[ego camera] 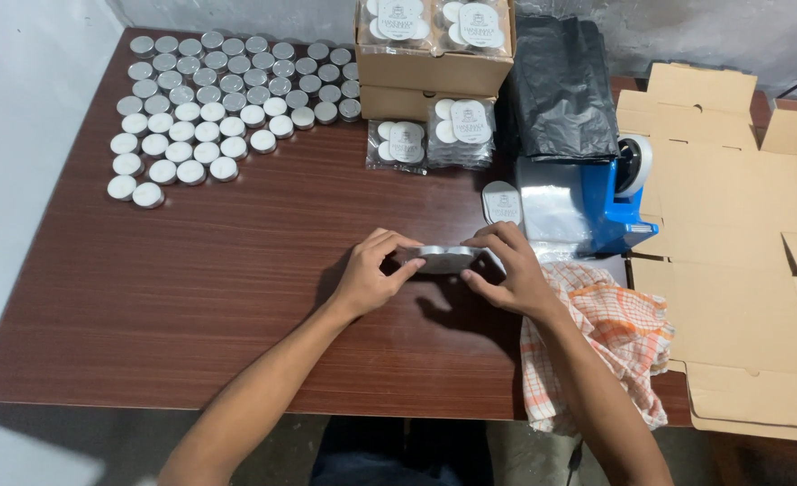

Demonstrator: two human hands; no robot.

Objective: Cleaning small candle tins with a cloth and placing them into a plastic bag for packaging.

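Note:
My left hand (373, 270) and my right hand (505, 268) together hold a small flat pack of silver tealight candles (447, 258) just above the brown wooden table (209, 270), fingers pinching it from both sides. The pack looks wrapped in clear film. A single wrapped pack (502, 203) lies flat just beyond my right hand.
Many loose tealights (205, 99) fill the far left of the table. Wrapped packs (434, 135) lie by stacked cardboard boxes (434, 63). A black plastic bag (561, 85), a blue tape dispenser (619, 193), an orange checked cloth (610, 342) and flattened cardboard boxes (736, 252) sit at right.

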